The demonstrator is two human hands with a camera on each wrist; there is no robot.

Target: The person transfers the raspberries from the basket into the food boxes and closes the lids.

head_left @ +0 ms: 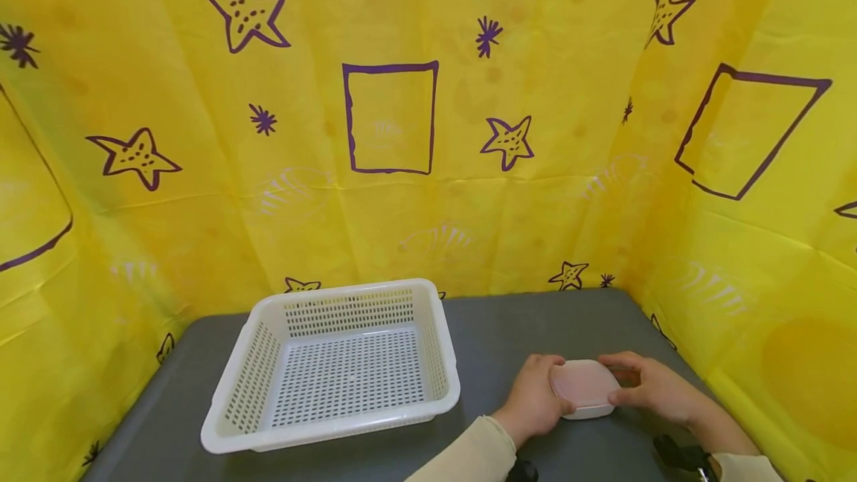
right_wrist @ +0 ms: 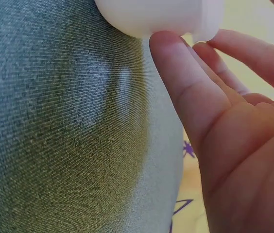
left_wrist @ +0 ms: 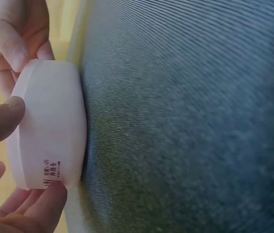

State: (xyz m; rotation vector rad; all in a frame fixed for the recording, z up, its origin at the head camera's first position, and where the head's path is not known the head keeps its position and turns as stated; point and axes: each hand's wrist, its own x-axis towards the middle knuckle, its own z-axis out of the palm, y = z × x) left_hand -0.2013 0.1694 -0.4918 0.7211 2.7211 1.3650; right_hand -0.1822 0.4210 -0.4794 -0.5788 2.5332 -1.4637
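A small lunch box (head_left: 585,384) with a pink lid and a white body rests on the dark grey table, right of the basket. My left hand (head_left: 534,396) grips its left side, the thumb on the lid's edge. At the opposite side, my right hand (head_left: 659,391) holds the box between thumb and fingers. The left wrist view shows small dark print on the white wall of the box (left_wrist: 54,121), which sits flat on the table. In the right wrist view the right thumb (right_wrist: 185,82) touches the lower wall, with the fingers near the lid's rim.
A white perforated plastic basket (head_left: 438,363) stands on the left half of the grey table (head_left: 522,326); nothing shows inside it. Yellow curtains (head_left: 402,222) with purple starfish drawings enclose the table at the back and both sides.
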